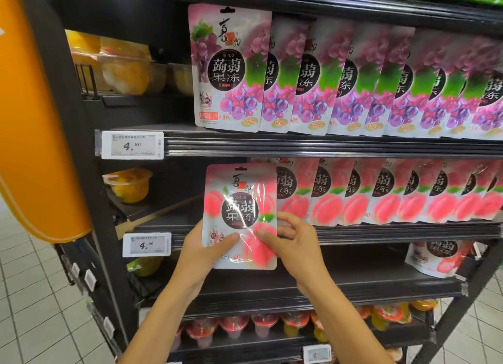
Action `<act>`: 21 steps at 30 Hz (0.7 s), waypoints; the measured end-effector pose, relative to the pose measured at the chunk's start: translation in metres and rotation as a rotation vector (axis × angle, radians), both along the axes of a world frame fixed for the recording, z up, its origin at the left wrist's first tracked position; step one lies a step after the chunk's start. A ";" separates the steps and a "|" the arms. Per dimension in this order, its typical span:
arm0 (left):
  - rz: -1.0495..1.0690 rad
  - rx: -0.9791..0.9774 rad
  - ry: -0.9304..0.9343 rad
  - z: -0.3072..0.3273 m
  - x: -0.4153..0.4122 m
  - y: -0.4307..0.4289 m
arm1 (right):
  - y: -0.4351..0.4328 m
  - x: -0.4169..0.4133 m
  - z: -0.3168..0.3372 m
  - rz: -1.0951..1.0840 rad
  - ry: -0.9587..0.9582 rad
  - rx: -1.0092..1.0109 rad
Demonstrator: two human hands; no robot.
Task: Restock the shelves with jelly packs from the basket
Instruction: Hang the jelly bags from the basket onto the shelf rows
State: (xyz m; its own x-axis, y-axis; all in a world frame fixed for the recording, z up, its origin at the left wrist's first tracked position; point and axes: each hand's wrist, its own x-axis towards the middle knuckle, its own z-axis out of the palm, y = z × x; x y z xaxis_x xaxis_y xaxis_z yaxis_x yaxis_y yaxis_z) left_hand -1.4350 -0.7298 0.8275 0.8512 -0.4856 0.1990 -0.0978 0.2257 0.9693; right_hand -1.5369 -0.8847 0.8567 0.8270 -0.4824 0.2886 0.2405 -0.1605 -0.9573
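Note:
A pink peach jelly pack [241,197] stands upright in front of the middle shelf [381,231], at the left end of a row of peach jelly packs [381,197]. My left hand [202,250] grips its lower left corner, thumb across the front. My right hand [292,240] pinches its lower right edge, thumb on the front and fingers behind. The pack's bottom hangs below the shelf lip. No basket is in view.
A row of purple grape jelly packs [326,78] fills the shelf above. Price tags [132,145] sit on the shelf edges. A strawberry pack [435,257] lies on the lower shelf at right. Jelly cups [129,185] stand at left and below. An orange pillar [35,118] is at left.

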 end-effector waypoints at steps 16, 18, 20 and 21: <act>0.380 0.230 -0.501 0.007 -0.021 -0.024 | 0.019 0.048 0.005 -0.511 -0.196 0.020; 0.395 0.278 -0.508 0.007 -0.026 -0.032 | 0.022 0.051 0.001 -0.546 -0.221 0.022; 0.425 0.330 -0.524 0.006 -0.028 -0.038 | 0.021 0.052 0.000 -0.527 -0.235 0.033; 0.433 0.351 -0.528 0.007 -0.029 -0.039 | 0.019 0.051 0.000 -0.514 -0.233 0.012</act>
State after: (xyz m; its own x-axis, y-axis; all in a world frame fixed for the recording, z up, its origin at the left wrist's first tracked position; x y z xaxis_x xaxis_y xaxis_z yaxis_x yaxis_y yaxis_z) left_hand -1.4641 -0.7688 0.8343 0.8148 -0.2401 0.5277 -0.5772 -0.2509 0.7771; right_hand -1.4858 -0.8661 0.8566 0.4000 -0.8105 0.4280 0.3399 -0.3025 -0.8905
